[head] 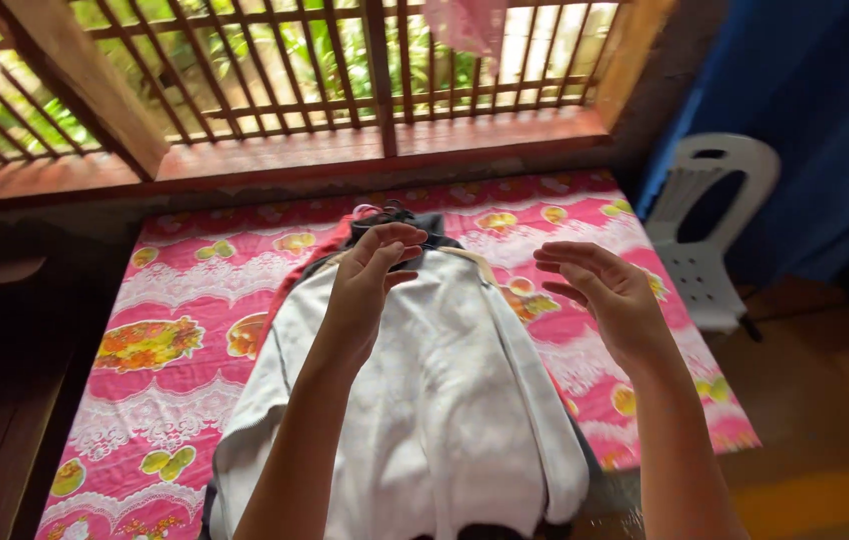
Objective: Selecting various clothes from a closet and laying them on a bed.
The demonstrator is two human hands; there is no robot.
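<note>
A white garment (435, 400) lies spread on top of darker clothes on a pink patterned cloth (185, 330). Hangers (385, 213) poke out past its far end. My left hand (370, 275) hovers over the collar end of the white garment, fingers loosely curled, holding nothing. My right hand (600, 290) floats above the garment's right edge with the fingers apart and empty. A red garment edge (295, 280) and a dark grey one (435, 225) show from under the white one.
A white plastic chair (710, 220) stands at the right by a blue curtain (825, 110). A wooden lattice window (295, 70) runs along the far side. Dark wooden floor (5, 400) lies to the left.
</note>
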